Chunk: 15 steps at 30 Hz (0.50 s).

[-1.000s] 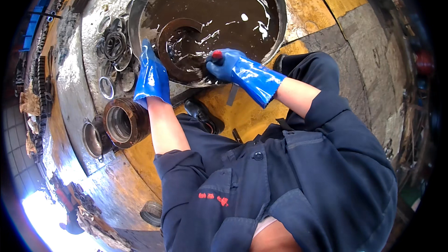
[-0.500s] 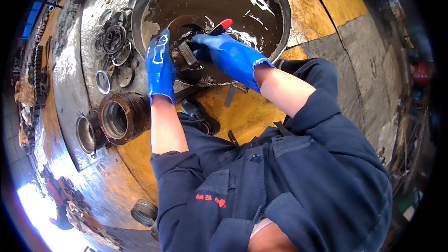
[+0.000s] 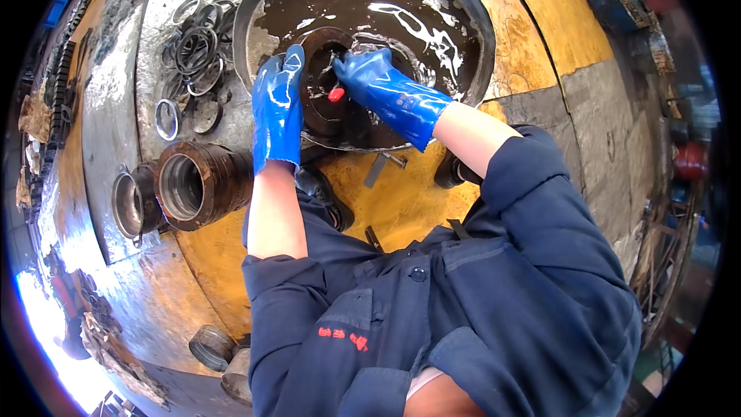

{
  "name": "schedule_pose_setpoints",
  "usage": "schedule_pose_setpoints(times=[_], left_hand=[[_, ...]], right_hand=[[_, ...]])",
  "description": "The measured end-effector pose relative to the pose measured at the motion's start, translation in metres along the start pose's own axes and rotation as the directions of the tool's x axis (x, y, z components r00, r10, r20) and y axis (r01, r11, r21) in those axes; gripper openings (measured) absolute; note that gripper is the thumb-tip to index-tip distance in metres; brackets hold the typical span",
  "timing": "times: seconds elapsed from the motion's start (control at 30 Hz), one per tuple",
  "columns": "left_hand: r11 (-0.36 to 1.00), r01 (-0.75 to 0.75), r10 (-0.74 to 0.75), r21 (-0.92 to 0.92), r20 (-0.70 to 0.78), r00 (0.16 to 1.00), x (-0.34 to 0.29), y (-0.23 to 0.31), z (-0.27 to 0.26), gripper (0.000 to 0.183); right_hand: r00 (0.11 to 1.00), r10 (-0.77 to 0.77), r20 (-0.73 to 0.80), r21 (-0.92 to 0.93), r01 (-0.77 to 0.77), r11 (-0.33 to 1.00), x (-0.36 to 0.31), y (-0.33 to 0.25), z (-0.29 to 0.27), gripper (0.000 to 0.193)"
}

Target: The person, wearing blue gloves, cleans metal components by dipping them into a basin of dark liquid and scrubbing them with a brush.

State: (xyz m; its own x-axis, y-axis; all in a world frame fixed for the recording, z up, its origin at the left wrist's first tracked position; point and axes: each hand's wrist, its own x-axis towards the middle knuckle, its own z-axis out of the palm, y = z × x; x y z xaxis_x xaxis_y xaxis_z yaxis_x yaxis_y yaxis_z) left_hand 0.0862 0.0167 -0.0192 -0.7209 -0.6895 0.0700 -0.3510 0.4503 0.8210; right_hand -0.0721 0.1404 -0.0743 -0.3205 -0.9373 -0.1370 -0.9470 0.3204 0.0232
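A round dark basin (image 3: 485, 50) of murky brown liquid stands in front of me. Partly in the liquid sits a dark metal ring (image 3: 327, 37). My left hand (image 3: 279, 104), in a blue rubber glove, is closed on the ring's left edge. My right hand (image 3: 386, 91), in a matching glove, reaches over the ring's opening with its fingers curled round a brush. Only the red handle end (image 3: 336, 95) of the brush shows clearly, pointing toward me; its bristles are hidden now, though the earlier frame shows them.
Left of the basin lies a pile of thin metal rings (image 3: 197, 50). Closer in stand a thick brown hollow cylinder (image 3: 184, 188) and a flanged ring (image 3: 127, 205). A flat metal bar (image 3: 374, 171) lies by the basin's near side. More rings (image 3: 212, 347) rest at lower left.
My right hand has turned the brush over: its red end has swung from far right to the near side, and the bristles have gone out of sight. My left hand stays on the ring.
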Motion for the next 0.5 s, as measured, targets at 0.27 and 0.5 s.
schedule_pose_setpoints(times=[0.27,0.5], left_hand=[[0.991,-0.131,0.131,0.008,-0.115,0.985,0.009,-0.041,0.001,0.048],[0.992,-0.089,0.08,-0.094,-0.093,0.992,0.009,-0.026,0.005,0.059]], right_hand=[[0.928,-0.366,0.064,0.143,0.355,0.924,-0.028,-0.032,-0.063,0.043],[0.904,-0.288,-0.317,0.165,0.351,0.922,0.008,0.004,-0.01,0.035]])
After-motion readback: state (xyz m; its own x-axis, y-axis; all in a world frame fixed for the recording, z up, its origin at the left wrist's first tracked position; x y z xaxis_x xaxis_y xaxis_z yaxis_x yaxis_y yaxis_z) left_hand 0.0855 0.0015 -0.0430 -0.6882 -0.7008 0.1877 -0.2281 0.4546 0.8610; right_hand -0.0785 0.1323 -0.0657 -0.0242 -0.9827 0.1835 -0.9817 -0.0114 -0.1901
